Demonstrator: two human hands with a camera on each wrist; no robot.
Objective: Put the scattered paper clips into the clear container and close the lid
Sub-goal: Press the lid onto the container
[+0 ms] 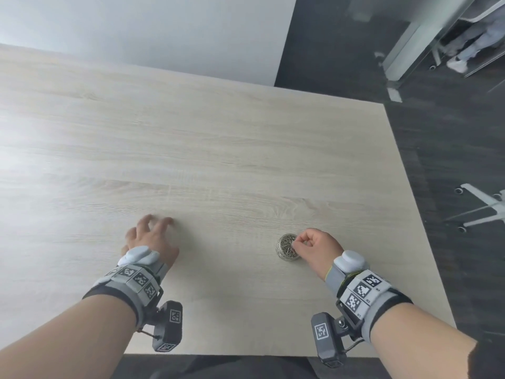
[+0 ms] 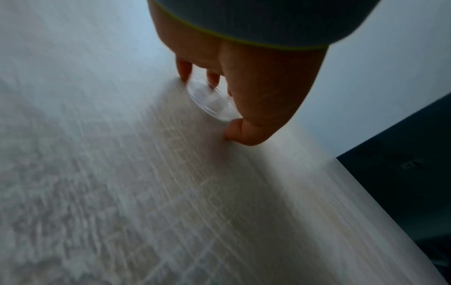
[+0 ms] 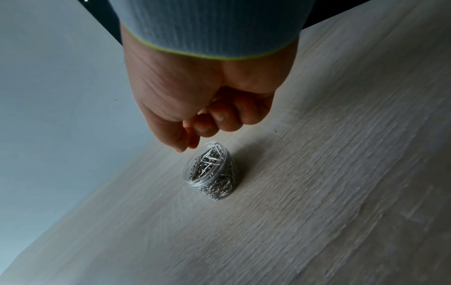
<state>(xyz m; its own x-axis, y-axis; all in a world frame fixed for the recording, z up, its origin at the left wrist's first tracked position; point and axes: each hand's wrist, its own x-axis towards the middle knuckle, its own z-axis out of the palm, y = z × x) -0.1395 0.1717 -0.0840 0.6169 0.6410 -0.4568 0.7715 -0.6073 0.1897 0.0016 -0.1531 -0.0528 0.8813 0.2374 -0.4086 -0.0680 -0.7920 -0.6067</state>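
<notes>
A clear round container (image 1: 287, 246) full of silver paper clips stands uncovered on the pale wooden table (image 1: 246, 149); the right wrist view shows the container (image 3: 212, 173) with clips heaped to its rim. My right hand (image 1: 297, 242) hovers just over that rim with its fingers curled and thumb against forefinger; in the wrist view the right hand (image 3: 188, 143) shows no clip between the tips. Well to the left, my left hand (image 1: 153, 228) reaches down over the clear lid (image 2: 214, 102), which lies flat on the table. The left hand (image 2: 207, 105) has fingertips and thumb set round the lid's edge.
The table's right edge (image 1: 420, 214) runs close to the container, with dark floor beyond it. A white chair base (image 1: 483, 206) stands on that floor. The front edge (image 1: 246, 354) lies just behind my wrists.
</notes>
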